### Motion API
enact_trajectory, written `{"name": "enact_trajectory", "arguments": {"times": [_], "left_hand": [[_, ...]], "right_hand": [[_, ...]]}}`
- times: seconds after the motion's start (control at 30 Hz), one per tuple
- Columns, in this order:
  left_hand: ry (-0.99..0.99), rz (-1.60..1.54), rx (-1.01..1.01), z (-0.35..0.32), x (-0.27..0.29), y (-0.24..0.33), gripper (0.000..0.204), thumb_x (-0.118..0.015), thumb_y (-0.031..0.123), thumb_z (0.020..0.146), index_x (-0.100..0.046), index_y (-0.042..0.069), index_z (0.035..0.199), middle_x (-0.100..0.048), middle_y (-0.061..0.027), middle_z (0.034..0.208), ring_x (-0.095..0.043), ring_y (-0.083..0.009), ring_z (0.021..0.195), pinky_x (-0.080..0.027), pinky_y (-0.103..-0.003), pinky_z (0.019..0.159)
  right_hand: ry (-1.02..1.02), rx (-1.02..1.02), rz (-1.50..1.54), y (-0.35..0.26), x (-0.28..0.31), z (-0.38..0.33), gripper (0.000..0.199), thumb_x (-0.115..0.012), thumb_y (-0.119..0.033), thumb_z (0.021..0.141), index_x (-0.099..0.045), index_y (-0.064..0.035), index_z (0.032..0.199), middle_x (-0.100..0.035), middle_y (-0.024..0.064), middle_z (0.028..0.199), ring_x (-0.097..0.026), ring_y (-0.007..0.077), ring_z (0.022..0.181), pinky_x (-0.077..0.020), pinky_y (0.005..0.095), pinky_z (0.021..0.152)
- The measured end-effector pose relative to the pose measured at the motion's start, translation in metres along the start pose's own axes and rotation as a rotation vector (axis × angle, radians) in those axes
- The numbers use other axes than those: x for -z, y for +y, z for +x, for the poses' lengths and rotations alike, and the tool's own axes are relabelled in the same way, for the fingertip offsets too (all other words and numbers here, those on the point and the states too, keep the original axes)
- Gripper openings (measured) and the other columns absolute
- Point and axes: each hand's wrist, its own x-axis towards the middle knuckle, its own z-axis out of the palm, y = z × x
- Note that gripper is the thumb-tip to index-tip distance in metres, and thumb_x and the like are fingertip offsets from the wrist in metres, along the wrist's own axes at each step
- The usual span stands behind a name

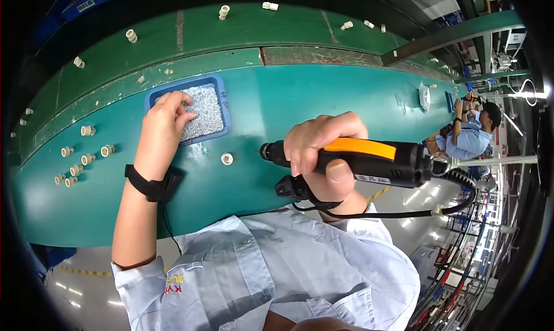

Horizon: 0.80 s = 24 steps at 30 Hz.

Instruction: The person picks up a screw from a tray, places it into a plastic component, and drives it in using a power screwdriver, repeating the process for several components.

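My left hand [168, 117] is over a blue tray [226, 113] of small silvery metal pieces [203, 111], perhaps screws. Its fingers curl down, with a gap between them and the thumb and nothing visible in it. Wrapped round a black electric screwdriver [375, 158] with an orange strip is my right hand [323, 149]. The screwdriver lies level above the bench, its tip pointing left. Just left of that tip, a single cream fitting [227, 158] stands on the green bench, apart from both hands.
Several cream fittings [107, 151] sit on the bench at the left. More fittings [131, 36] are spaced along the green strip [196, 34] at the back. A coiled cable [466, 184] trails from the screwdriver. Another person [476, 132] works farther right, near a clear plastic bag [424, 96].
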Motion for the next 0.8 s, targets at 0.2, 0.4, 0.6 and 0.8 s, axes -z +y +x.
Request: {"name": "enact_trajectory", "arguments": {"times": [0.2, 0.4, 0.6, 0.8], "left_hand": [[-0.057, 0.051, -0.191, 0.005, -0.005, 0.000, 0.021, -0.074, 0.000, 0.069, -0.063, 0.001, 0.086, -0.061, -0.0115, 0.081, -0.059, -0.0299, 0.075, -0.047, -0.038, 0.068], [-0.200, 0.099, -0.090, 0.008, -0.005, 0.003, 0.015, -0.075, 0.002, 0.068, -0.066, 0.000, 0.081, -0.062, -0.0111, 0.082, -0.060, -0.0288, 0.082, -0.047, -0.037, 0.075], [0.025, 0.061, -0.155, 0.003, -0.003, 0.010, 0.012, -0.072, 0.002, 0.072, -0.070, 0.001, 0.084, -0.067, -0.0099, 0.084, -0.060, -0.0272, 0.083, -0.047, -0.035, 0.078], [0.003, 0.136, -0.191, 0.001, 0.003, 0.017, 0.009, -0.069, 0.003, 0.077, -0.071, 0.001, 0.085, -0.066, -0.0104, 0.082, -0.060, -0.0270, 0.079, -0.047, -0.034, 0.077]], "right_hand": [[0.012, 0.012, -0.004, 0.003, 0.005, -0.004, 0.038, -0.068, -0.036, 0.087, -0.047, -0.0053, 0.096, -0.050, 0.0020, 0.059, -0.051, 0.0149, 0.051, -0.0428, 0.0293, 0.052], [-0.014, 0.024, -0.042, 0.007, 0.013, -0.004, 0.033, -0.067, -0.028, 0.089, -0.047, -0.0044, 0.099, -0.051, 0.0027, 0.062, -0.051, 0.0136, 0.053, -0.0452, 0.0288, 0.053], [-0.027, 0.028, -0.042, 0.011, 0.014, -0.001, 0.029, -0.065, -0.023, 0.090, -0.047, -0.0033, 0.100, -0.051, 0.0035, 0.064, -0.053, 0.0130, 0.056, -0.0467, 0.0278, 0.054], [-0.027, 0.040, -0.091, 0.008, 0.008, 0.005, 0.025, -0.062, -0.019, 0.090, -0.046, -0.0021, 0.100, -0.052, 0.0048, 0.064, -0.054, 0.0129, 0.057, -0.0472, 0.0271, 0.053]]}}
